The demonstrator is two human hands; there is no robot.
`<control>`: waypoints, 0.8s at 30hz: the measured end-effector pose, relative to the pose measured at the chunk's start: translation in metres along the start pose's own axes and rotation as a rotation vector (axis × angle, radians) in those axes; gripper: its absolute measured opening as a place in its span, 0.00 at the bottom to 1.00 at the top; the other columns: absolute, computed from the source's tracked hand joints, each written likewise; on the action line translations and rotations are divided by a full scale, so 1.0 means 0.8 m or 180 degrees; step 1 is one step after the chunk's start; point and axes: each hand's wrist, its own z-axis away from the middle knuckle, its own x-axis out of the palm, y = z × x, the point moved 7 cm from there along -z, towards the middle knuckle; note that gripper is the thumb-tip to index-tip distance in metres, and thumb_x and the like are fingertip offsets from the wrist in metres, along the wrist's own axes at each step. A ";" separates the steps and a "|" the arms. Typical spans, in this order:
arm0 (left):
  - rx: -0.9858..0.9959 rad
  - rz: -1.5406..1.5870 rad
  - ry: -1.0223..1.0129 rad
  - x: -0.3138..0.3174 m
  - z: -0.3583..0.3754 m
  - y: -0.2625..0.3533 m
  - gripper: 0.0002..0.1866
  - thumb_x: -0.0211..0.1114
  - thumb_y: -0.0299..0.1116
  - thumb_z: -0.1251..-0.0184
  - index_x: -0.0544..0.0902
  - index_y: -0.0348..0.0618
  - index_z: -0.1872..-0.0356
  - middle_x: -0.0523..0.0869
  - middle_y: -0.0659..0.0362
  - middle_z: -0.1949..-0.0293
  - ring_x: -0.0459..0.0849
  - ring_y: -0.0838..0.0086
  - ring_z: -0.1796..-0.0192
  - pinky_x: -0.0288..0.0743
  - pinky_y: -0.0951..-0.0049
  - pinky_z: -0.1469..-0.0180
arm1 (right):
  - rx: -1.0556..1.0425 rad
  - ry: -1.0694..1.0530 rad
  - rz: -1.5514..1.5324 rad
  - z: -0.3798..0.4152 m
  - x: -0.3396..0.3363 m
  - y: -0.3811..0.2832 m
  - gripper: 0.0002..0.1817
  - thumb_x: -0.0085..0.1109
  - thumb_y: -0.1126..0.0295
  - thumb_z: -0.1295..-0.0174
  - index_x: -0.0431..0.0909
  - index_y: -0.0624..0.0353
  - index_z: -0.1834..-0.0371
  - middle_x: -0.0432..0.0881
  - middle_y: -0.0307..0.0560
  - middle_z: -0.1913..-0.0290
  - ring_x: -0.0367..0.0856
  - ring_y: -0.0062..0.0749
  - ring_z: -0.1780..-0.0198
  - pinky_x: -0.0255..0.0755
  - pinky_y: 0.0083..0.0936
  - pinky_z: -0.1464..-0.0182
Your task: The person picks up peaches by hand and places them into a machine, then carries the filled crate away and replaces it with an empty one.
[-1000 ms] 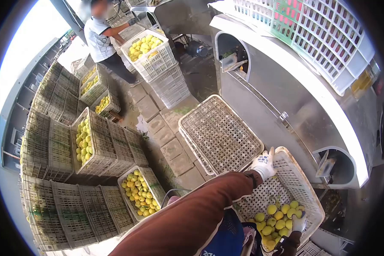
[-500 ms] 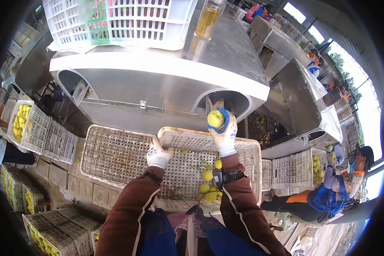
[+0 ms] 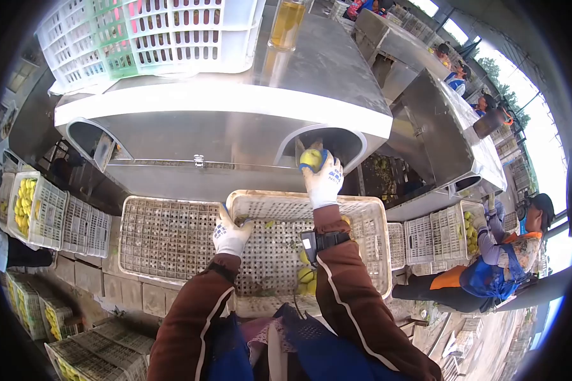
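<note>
My right hand (image 3: 324, 179), in a white glove with blue fingers, holds a yellow-green fruit (image 3: 311, 159) at the round opening (image 3: 346, 145) in the metal table's front. My left hand (image 3: 229, 233), gloved too, has thumb and fingers apart and rests at the left rim of a white plastic crate (image 3: 378, 254). Several yellow fruits (image 3: 306, 276) lie at the crate's right side, partly hidden by my right forearm. Beside it on the left is a second crate (image 3: 165, 238) with a gridded bottom and no fruit visible.
On the metal table (image 3: 337, 70) stand a white and green basket (image 3: 152, 38) and a glass jar of amber liquid (image 3: 288, 25). A co-worker (image 3: 508, 254) is at the right beside fruit crates (image 3: 426, 241). Stacked crates (image 3: 86, 219) with fruit stand at the left.
My right hand has moved up with the fruit, closer to the opening. My left hand keeps its place at the crate rim. The whole view has shifted slightly.
</note>
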 end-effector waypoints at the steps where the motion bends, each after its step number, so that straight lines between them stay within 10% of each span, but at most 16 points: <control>1: 0.0003 -0.0009 0.0023 -0.002 -0.002 0.002 0.56 0.72 0.50 0.57 0.52 0.38 0.28 0.70 0.38 0.38 0.77 0.50 0.42 0.73 0.58 0.43 | -0.0017 0.0020 0.0135 -0.009 0.003 -0.004 0.45 0.73 0.55 0.57 0.64 0.59 0.35 0.70 0.66 0.41 0.68 0.57 0.38 0.61 0.46 0.36; 5: 0.0018 -0.0148 0.0085 0.000 0.000 0.002 0.55 0.72 0.49 0.56 0.52 0.38 0.28 0.71 0.39 0.39 0.77 0.50 0.42 0.73 0.58 0.43 | -0.0283 0.0131 0.0571 -0.046 -0.008 -0.028 0.43 0.72 0.54 0.55 0.64 0.65 0.38 0.71 0.66 0.41 0.69 0.57 0.38 0.64 0.44 0.37; 8: -0.0039 0.0051 0.0037 -0.001 0.004 -0.001 0.53 0.70 0.46 0.55 0.53 0.36 0.29 0.73 0.38 0.40 0.76 0.49 0.41 0.72 0.60 0.41 | -0.1333 -0.0131 -0.0848 -0.043 -0.039 0.008 0.48 0.72 0.57 0.51 0.56 0.66 0.30 0.71 0.67 0.40 0.74 0.52 0.41 0.69 0.40 0.41; 11: 0.0002 -0.0031 0.0197 -0.001 -0.001 0.004 0.53 0.71 0.45 0.56 0.54 0.32 0.30 0.75 0.37 0.43 0.77 0.48 0.42 0.72 0.60 0.42 | -0.0802 -0.1789 -0.1901 0.028 -0.042 0.086 0.45 0.71 0.56 0.50 0.59 0.60 0.31 0.76 0.60 0.45 0.77 0.52 0.46 0.70 0.39 0.43; 15: 0.0025 -0.0098 0.0095 0.005 -0.001 0.003 0.52 0.71 0.46 0.55 0.54 0.36 0.29 0.72 0.38 0.39 0.74 0.50 0.39 0.70 0.60 0.40 | -0.0876 -0.3298 0.1138 0.179 0.071 0.238 0.32 0.63 0.58 0.46 0.68 0.55 0.37 0.79 0.58 0.47 0.80 0.48 0.49 0.73 0.41 0.47; 18: -0.0140 -0.0160 0.0069 -0.011 0.007 0.013 0.51 0.72 0.46 0.54 0.55 0.35 0.30 0.73 0.39 0.40 0.73 0.49 0.38 0.70 0.60 0.39 | -0.0900 -0.3934 0.0786 0.262 0.150 0.211 0.33 0.62 0.55 0.47 0.69 0.55 0.38 0.79 0.57 0.47 0.79 0.49 0.47 0.74 0.41 0.48; 23: 0.0378 0.0220 0.0757 -0.060 0.039 0.025 0.37 0.67 0.44 0.55 0.68 0.36 0.43 0.80 0.39 0.54 0.80 0.51 0.48 0.75 0.58 0.46 | -0.1001 -0.4015 0.2099 0.323 0.217 0.275 0.46 0.65 0.53 0.54 0.61 0.67 0.33 0.75 0.61 0.41 0.79 0.46 0.44 0.74 0.37 0.45; 24: 0.0450 0.0245 0.0795 -0.062 0.045 0.033 0.34 0.67 0.43 0.56 0.72 0.36 0.46 0.82 0.38 0.57 0.82 0.51 0.50 0.76 0.58 0.47 | -0.1331 -0.3208 0.1894 0.316 0.206 0.273 0.47 0.66 0.53 0.56 0.60 0.66 0.32 0.76 0.61 0.42 0.77 0.46 0.42 0.72 0.36 0.42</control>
